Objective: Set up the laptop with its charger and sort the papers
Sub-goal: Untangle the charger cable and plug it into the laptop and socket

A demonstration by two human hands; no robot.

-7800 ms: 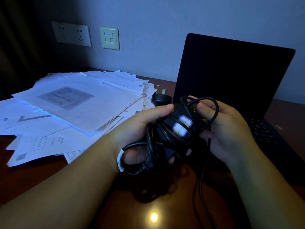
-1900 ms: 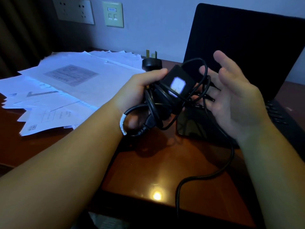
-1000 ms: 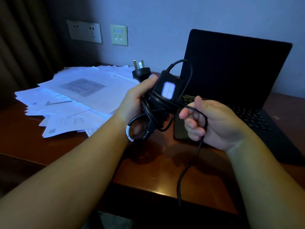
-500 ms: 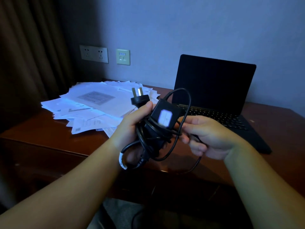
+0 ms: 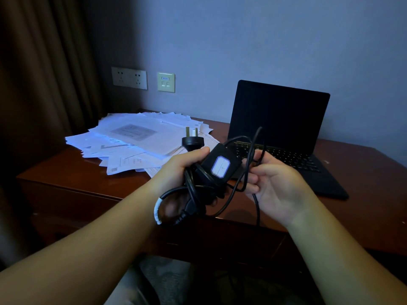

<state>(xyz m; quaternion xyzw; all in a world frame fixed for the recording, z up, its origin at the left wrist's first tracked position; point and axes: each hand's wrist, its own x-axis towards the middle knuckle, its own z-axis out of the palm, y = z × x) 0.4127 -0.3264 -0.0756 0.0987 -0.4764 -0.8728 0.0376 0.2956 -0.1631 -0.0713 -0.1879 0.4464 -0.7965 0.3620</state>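
The cord's free end (image 5: 259, 129) now sticks up above the right hand (image 5: 275, 186), which pinches the cord (image 5: 256, 203). The left hand (image 5: 180, 168) grips the charger (image 5: 220, 167) bundle.

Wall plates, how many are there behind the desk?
2: a wide socket plate on the left near the curtain, and a smaller square plate just to its right. Others may be hidden behind the laptop.

Dim room: brown curtain (image 5: 44, 73), grey wall (image 5: 242, 40), dark wooden desk (image 5: 88, 172).

black charger (image 5: 217, 168), white papers (image 5: 141, 139), brown desk (image 5: 72, 172)
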